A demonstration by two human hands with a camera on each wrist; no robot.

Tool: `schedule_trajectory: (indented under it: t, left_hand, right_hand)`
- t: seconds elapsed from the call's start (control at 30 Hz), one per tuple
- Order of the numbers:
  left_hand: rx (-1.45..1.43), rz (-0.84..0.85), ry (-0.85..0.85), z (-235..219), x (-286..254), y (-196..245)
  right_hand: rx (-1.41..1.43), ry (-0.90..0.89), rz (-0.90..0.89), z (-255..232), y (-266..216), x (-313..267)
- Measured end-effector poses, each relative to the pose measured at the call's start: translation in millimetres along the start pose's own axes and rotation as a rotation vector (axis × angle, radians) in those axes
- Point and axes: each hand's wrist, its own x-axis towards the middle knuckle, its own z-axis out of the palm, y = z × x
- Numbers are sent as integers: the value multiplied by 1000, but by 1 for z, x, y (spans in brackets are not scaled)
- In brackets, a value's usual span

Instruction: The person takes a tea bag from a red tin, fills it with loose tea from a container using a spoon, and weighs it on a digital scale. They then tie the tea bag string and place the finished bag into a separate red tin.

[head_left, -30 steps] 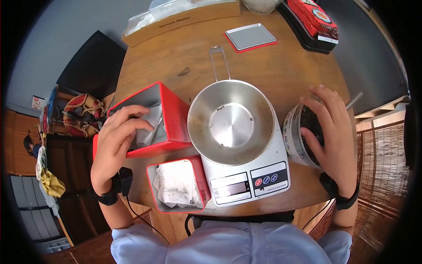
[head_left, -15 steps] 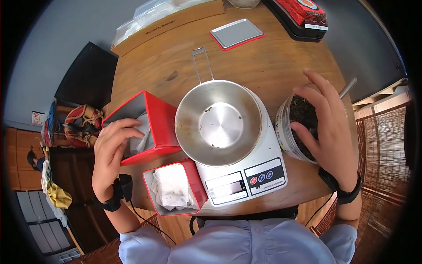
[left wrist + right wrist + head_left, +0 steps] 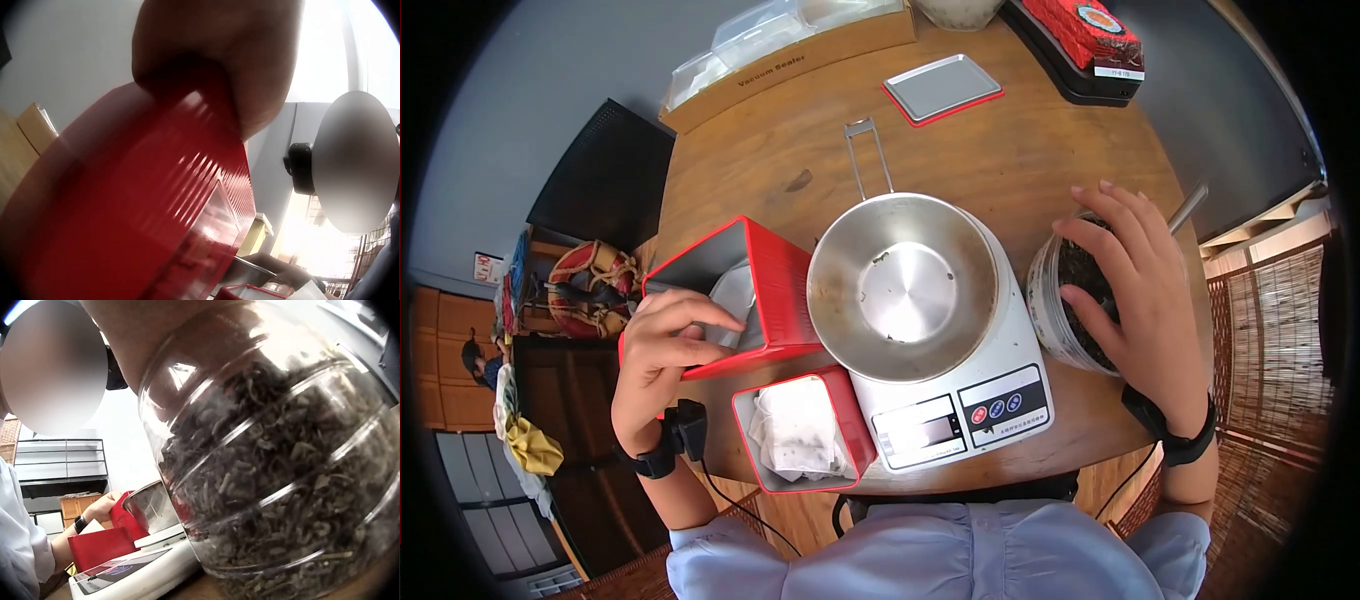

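Note:
My left hand (image 3: 670,345) reaches over the rim of the larger red tin (image 3: 785,300), its bent fingers inside near white filter bags (image 3: 735,288); I cannot tell whether they pinch one. My right hand (image 3: 1145,285) rests over the mouth of a clear jar (image 3: 1045,310), fingers spread and thumb at the rim. Dark dried leaves (image 3: 269,456) fill much of the jar in the right wrist view. A spoon handle (image 3: 1190,208) sticks out behind that hand. Between the hands, a steel pan (image 3: 905,290) with a few leaf bits sits on a white kitchen scale (image 3: 1020,350).
A smaller red tin (image 3: 858,430) holding flat white bags (image 3: 798,425) stands in front of the larger one. Further back lie a grey, red-edged lid (image 3: 945,88), a vacuum sealer box (image 3: 800,70), and a red packet (image 3: 1090,40) on a black device (image 3: 1065,75).
The left fingers have bent more inside the larger tin. The right hand's fingers have lowered over the jar since half a second ago. The head view has shifted slightly.

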Motion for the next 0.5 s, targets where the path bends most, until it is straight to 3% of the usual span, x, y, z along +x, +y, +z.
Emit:
schedule_trajectory:
  t: [0.3,0.4,0.5]
  left_hand:
    - [-44,119,-20,-3,3,-3]
    - [-85,47,-30,-7,2,1]
    - [-234,-59,17,-16,-5,15]
  right_hand:
    - [22,2,-7,-4,1,0]
    - [211,122,28,-5,4,-4]
    - [111,303,37,-36,4,-17]
